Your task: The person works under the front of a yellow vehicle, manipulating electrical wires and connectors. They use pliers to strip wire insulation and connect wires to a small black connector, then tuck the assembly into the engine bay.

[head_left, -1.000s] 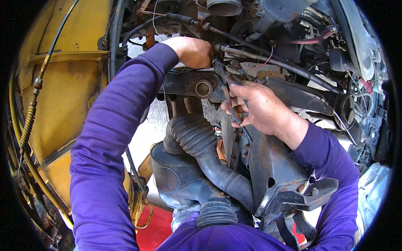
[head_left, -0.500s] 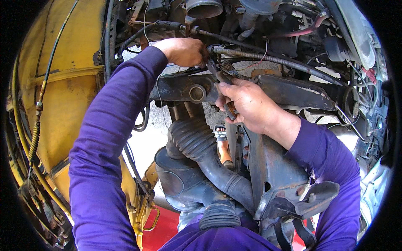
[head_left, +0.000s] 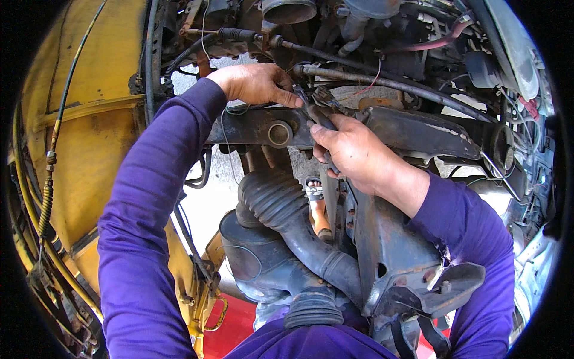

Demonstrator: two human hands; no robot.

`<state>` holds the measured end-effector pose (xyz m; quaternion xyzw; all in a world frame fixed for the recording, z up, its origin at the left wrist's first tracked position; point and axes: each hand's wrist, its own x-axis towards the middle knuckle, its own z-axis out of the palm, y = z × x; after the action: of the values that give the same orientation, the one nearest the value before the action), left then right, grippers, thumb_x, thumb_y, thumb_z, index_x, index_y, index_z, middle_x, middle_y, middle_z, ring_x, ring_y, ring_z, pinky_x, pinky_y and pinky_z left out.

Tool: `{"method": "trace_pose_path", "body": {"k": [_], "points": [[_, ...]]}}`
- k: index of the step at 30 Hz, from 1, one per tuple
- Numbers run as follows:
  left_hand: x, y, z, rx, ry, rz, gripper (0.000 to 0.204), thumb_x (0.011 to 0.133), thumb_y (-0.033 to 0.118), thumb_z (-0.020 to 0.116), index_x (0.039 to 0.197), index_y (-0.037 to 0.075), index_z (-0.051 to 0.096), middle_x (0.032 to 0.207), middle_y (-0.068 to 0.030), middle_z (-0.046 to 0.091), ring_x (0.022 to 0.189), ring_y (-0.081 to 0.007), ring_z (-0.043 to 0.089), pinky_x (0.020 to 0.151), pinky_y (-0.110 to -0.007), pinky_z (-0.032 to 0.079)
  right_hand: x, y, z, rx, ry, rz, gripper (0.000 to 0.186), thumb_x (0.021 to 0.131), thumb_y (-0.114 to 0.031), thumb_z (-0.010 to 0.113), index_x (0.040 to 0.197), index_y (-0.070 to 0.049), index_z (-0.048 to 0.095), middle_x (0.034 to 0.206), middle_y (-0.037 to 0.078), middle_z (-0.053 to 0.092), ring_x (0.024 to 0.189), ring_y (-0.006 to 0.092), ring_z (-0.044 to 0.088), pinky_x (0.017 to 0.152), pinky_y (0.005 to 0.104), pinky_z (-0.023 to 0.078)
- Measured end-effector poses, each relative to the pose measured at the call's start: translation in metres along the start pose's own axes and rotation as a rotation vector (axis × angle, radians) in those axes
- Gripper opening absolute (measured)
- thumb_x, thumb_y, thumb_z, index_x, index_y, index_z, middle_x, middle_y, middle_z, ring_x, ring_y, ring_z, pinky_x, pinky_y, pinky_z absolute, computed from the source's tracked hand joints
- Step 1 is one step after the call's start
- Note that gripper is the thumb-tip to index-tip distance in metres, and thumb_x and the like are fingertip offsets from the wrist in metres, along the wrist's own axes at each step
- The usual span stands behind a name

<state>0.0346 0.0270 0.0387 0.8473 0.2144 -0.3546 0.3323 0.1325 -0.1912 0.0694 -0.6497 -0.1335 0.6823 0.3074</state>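
Note:
My right hand (head_left: 357, 151) is closed around the handles of dark, worn pliers (head_left: 318, 115), whose jaws point up and to the left. My left hand (head_left: 254, 84) has its fingers curled and its thumb against the pliers' jaw end; whatever lies between those fingers is hidden. Just right of the jaws sits a bundle of frayed dark wires (head_left: 326, 99). Both hands are over a black metal crossbeam (head_left: 239, 128) with a round ring-edged hole. A thick sheathed cable (head_left: 371, 79) runs off to the right behind them.
A ribbed rubber air hose (head_left: 272, 197) and a dark round canister (head_left: 242, 245) lie below the beam. A rusty bracket (head_left: 397, 251) stands beside my right forearm. At left is a yellow body panel (head_left: 95, 155) with hanging cables. A person's sandalled foot (head_left: 315, 188) shows on the ground below.
My left hand has turned and shifted slightly left, with its thumb now stretched toward the pliers' jaws. The pliers' handles have come closer together in my right hand.

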Motion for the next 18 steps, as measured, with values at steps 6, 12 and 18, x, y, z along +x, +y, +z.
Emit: {"method": "trace_pose_path", "body": {"k": [6, 12, 18], "points": [[-0.009, 0.002, -0.003, 0.234, 0.288, 0.070, 0.049, 0.085, 0.028, 0.075, 0.130, 0.010, 0.069, 0.138, -0.0228, 0.062, 0.125, -0.0390, 0.061, 0.105, -0.045, 0.049, 0.008, 0.011, 0.003, -0.019, 0.061, -0.061, 0.021, 0.107, -0.032, 0.052, 0.107, -0.011, 0.054, 0.078, -0.003, 0.050, 0.071, 0.0094, 0.044, 0.063, 0.0309, 0.041], [-0.006, 0.014, 0.034, 0.559, 0.650, 0.184, 0.067, 0.068, 0.010, 0.081, 0.132, 0.008, 0.062, 0.130, -0.0205, 0.059, 0.124, -0.0440, 0.056, 0.108, -0.048, 0.048, 0.008, 0.008, 0.000, -0.031, 0.060, -0.045, 0.021, 0.108, -0.030, 0.050, 0.107, -0.010, 0.054, 0.076, -0.003, 0.049, 0.070, 0.0088, 0.043, 0.062, 0.0288, 0.040], [0.003, -0.015, 0.029, 0.112, 0.439, 0.155, 0.047, 0.076, 0.021, 0.077, 0.119, 0.004, 0.071, 0.116, -0.0190, 0.071, 0.110, -0.0374, 0.067, 0.094, -0.045, 0.055, 0.012, 0.016, 0.002, -0.008, 0.060, -0.113, 0.021, 0.108, -0.028, 0.051, 0.106, -0.008, 0.054, 0.076, -0.002, 0.049, 0.066, 0.0090, 0.042, 0.058, 0.0266, 0.038]]}}
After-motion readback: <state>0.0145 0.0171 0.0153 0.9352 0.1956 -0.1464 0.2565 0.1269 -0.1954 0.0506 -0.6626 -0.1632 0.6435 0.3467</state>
